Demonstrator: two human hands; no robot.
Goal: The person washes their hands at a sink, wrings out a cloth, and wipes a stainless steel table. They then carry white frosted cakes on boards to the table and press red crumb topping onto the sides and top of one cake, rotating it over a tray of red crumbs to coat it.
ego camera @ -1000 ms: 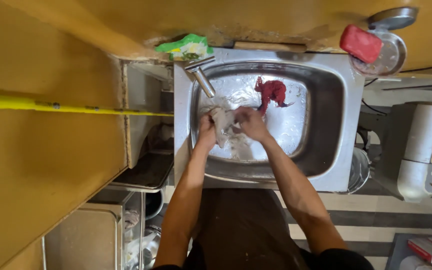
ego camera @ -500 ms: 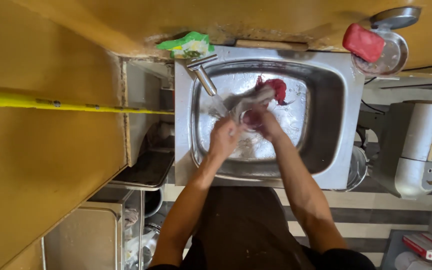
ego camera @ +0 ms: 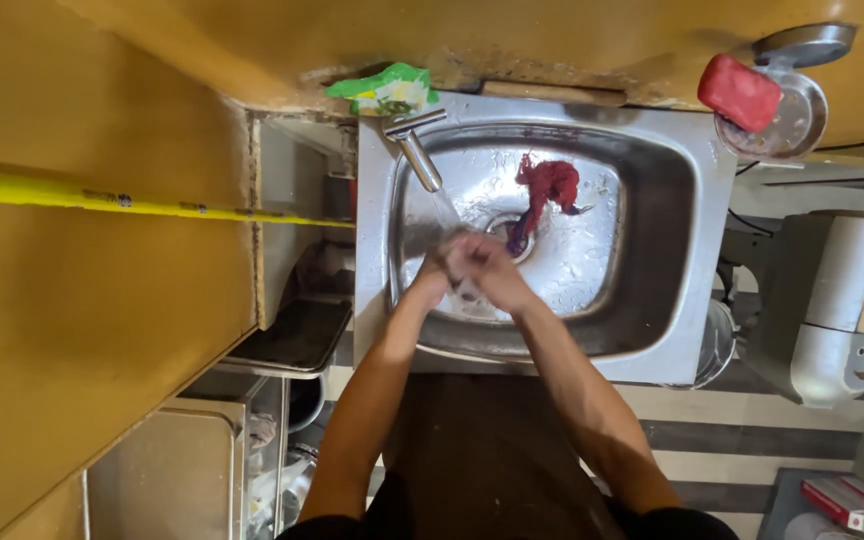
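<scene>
Found pressed together under the stream [ego camera: 445, 208] from the tap [ego camera: 418, 155]: left hand [ego camera: 439, 268] and right hand [ego camera: 487, 268], fingers folded over one another, low inside the sink [ego camera: 712, 250]. Could not tell whether anything small was caught between the palms, or whether only skin rubbed on skin. Judged as rubbing under running water, and best done right in the fall of the water, not beside it, with the hands low in the basin so that the spray landed on steel and not on the front rim. Better done, too, by turning the palms across each other and opening the fingers now and then, so that water reached between them. Worth minding the drain [ego camera: 504, 232] just beyond the knuckles, half ringed by the cloth [ego camera: 549, 187]. Lay untouched, that cloth, past the right hand and a little to its right: deep red, wet, twisted into a crumpled bunch, with a darker bluish tail trailing toward the drain. Looked limp and heavy with water, likely to drip when lifted. Farther off, beyond the left hand behind the tap, a green packet [ego camera: 387, 90]; well away to the right, a red soap [ego camera: 739, 92] on a steel dish [ego camera: 797, 120].
</scene>
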